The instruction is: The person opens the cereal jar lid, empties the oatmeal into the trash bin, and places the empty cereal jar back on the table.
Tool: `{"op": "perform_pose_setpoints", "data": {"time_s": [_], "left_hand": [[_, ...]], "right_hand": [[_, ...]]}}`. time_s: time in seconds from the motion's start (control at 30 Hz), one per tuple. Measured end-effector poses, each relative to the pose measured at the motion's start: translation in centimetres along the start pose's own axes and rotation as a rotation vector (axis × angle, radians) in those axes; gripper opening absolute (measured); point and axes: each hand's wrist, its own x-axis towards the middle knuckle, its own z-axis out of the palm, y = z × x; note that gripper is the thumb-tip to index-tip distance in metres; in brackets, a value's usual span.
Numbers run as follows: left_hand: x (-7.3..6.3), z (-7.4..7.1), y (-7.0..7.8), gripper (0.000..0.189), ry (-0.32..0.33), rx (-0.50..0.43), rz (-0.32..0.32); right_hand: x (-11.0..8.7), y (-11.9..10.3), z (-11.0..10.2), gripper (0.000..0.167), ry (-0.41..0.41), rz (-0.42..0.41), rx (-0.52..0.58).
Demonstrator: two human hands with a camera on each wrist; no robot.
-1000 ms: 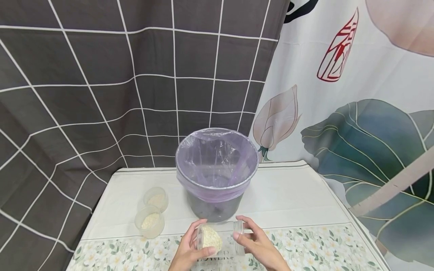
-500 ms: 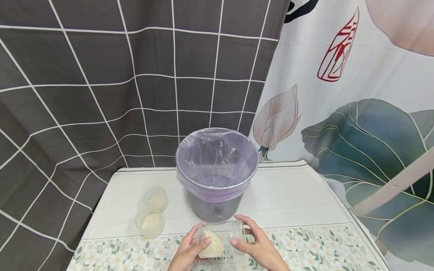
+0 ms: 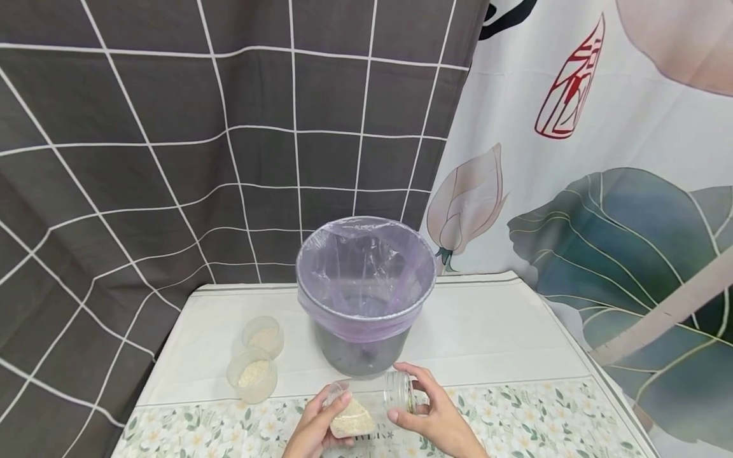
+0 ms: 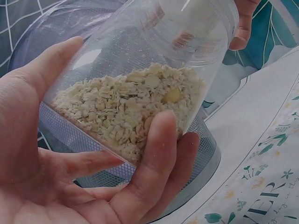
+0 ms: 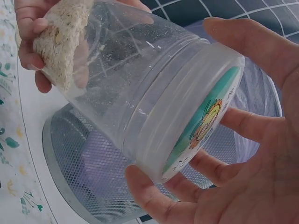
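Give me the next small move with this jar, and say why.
Probably twist the lid with the right hand while the left hand steadies the jar: the lid covers the mouth, the right fingers already grip its rim, and the flakes lie toward the base, away from it.

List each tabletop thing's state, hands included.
Jar: held sideways, part filled
Flakes: heaped toward jar's base
Lid: on jar, tightness unclear
Left hand: grips jar's base end
Right hand: grips lid
Bin: upright, open
Liner: folded over bin's rim
Near cup: upright, uncovered, part filled
Far cup: upright, uncovered, part filled
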Motion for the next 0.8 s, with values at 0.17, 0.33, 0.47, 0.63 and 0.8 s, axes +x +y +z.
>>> {"op": "perform_pose_setpoints", "data": {"time_s": [0.17,0.33,0.47,0.63,0.8], "left_hand": [[0.1,0.0,0.0,0.066,0.011,-0.003,-0.003],[0.2,-0.2,0.0,0.068,0.013,-0.015,0.009],[0.3,-0.3,-0.1,0.068,0.022,-0.032,0.016],[0.3,-0.3,-0.2,0.070,0.033,-0.048,0.022],[0.2,-0.3,-0.4,0.072,0.038,-0.064,0.029]], "right_hand": [[0.0,0.0,0.0,0.059,-0.004,0.010,0.022],[0.0,0.2,-0.3,0.061,-0.001,0.006,0.045],[0.0,0.3,-0.6,0.059,-0.002,0.004,0.050],[0.0,0.7,-0.9,0.061,0.030,0.016,0.002],[-0.2,1.0,-1.2,0.069,0.069,0.047,-0.050]]}}
